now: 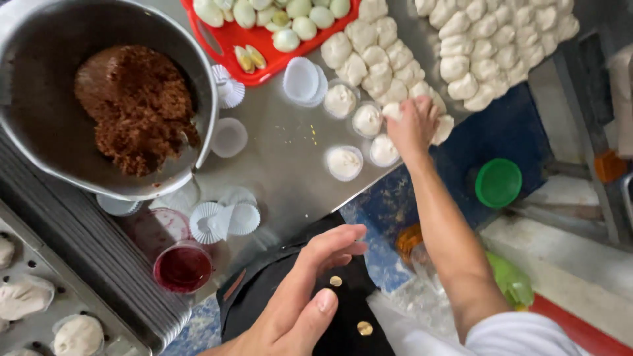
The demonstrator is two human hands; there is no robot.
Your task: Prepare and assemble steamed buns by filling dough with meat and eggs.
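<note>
We see a large metal bowl (39, 39) at the upper left of the steel bench (283, 178), holding a mound of brown shredded filling (135, 105). Just right of the bowl's upper rim sits a red tray (227, 41) of halved boiled eggs (290, 16). Below the bowl lie fanned stacks of white paper cups (224, 219), and beside them, lower still, a small cup of dark red liquid (182, 267). At the bowl's lower left, a perforated tray (39, 264) carries pale round buns (78, 335). Well right of the bowl, off the bench, we see a green round lid (498, 182) on a blue surface (514, 132).
</note>
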